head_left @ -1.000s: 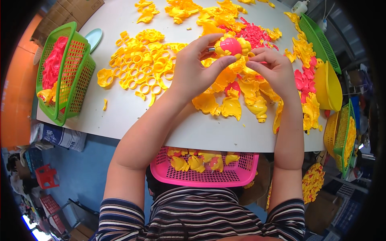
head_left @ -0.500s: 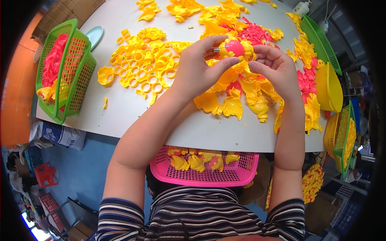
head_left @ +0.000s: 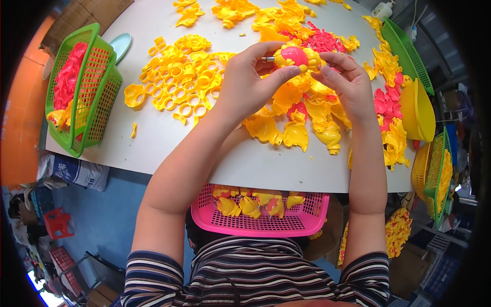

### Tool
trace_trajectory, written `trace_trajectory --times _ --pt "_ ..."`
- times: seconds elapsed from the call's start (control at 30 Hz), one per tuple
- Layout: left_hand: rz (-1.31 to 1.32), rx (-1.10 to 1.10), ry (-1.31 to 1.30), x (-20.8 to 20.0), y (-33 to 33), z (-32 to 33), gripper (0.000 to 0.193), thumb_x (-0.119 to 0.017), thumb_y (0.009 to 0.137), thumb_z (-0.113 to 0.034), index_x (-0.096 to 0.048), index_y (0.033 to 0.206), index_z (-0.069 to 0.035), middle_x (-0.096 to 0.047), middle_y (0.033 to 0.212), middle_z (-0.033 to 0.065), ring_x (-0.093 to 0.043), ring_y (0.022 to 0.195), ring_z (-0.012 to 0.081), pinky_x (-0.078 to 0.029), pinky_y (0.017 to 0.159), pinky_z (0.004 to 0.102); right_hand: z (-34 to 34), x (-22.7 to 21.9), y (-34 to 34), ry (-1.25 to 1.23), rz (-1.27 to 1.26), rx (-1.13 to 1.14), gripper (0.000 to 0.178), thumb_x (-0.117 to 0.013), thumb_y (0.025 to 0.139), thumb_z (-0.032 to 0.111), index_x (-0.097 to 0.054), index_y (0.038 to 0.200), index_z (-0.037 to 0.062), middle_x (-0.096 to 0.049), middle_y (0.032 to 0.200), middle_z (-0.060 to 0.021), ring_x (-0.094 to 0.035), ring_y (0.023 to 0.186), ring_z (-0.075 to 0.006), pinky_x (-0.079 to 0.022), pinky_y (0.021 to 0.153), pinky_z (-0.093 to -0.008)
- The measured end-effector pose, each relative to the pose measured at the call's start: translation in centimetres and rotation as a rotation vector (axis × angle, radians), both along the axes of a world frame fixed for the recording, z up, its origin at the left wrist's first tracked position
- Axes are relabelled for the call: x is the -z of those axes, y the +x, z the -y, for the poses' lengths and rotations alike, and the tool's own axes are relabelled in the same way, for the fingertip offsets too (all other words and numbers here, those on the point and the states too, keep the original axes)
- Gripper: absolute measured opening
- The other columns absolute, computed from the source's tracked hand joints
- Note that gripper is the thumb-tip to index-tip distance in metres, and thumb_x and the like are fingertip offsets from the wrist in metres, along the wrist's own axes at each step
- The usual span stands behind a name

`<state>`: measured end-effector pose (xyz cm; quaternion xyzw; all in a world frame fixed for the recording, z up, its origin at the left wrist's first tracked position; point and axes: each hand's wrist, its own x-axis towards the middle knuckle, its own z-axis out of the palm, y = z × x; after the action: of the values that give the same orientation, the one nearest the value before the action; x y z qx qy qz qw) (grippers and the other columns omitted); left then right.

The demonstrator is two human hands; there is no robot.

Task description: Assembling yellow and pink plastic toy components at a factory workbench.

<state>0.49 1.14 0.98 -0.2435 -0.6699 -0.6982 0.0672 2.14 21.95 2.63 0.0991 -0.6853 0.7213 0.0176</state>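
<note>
Toy [head_left: 295, 56] between hands [head_left: 249, 84], lettered sack [head_left: 84, 173]

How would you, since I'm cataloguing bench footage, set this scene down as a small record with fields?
Held item: yellow-and-pink toy, metal tip pointing left
Left hand: grips the toy's left side
Right hand: at the toy's right end; firmness of hold unclear
Surface: white table
Loose parts: yellow rings, left of the toy; curved yellow shells, nearer than the toy; pink pieces, beyond it
Baskets: green basket at left, pink and yellow contents; pink basket below the table edge, yellow-and-pink items inside
</note>
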Motion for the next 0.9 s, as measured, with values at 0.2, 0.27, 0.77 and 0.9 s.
trace_trajectory --times 0.2,0.27,0.77,0.9 --pt "-0.02 -0.02 -0.005 -0.1 0.0 0.0 0.045 -0.073 0.076 -0.016 -0.055 0.111 0.005 -0.065 0.096 0.0125 -0.064 0.086 0.0167 -0.052 0.078 0.0274 -0.4 0.0 -0.2 -0.029 -0.036 0.014 0.035 -0.061 0.085 0.007 -0.053 0.118 -0.0014 -0.061 0.104 -0.0091 -0.06 0.096 -0.016 -0.052 0.087 -0.0317" --pt "-0.016 -0.02 -0.002 -0.1 0.0 0.1 0.044 -0.073 0.076 -0.016 -0.056 0.111 0.004 -0.065 0.096 0.0124 -0.064 0.086 0.0166 -0.052 0.077 0.0276 0.0 -0.1 -0.2 -0.003 -0.026 0.02 0.036 -0.061 0.085 0.008 -0.053 0.119 -0.0012 -0.061 0.105 -0.0094 -0.06 0.097 -0.016 -0.052 0.087 -0.0311" --pt "-0.076 -0.014 -0.052 -0.2 0.6 -0.1 0.042 -0.074 0.075 -0.017 -0.058 0.107 0.003 -0.066 0.093 0.0135 -0.066 0.082 0.0183 -0.053 0.074 0.0275 -0.2 0.3 0.1 0.051 0.023 0.097 0.027 -0.064 0.083 0.008 -0.062 0.109 0.0004 -0.064 0.099 -0.0082 -0.063 0.089 -0.0157 -0.054 0.081 -0.0279" --pt "0.001 0.026 -0.074 -0.4 0.7 0.1 0.042 -0.075 0.075 -0.017 -0.058 0.107 0.004 -0.066 0.092 0.0126 -0.066 0.08 0.0163 -0.053 0.072 0.026 0.2 0.0 0.5 0.126 0.006 0.102 0.028 -0.067 0.08 0.005 -0.062 0.108 -0.0001 -0.065 0.095 -0.008 -0.064 0.087 -0.0156 -0.054 0.079 -0.0267"
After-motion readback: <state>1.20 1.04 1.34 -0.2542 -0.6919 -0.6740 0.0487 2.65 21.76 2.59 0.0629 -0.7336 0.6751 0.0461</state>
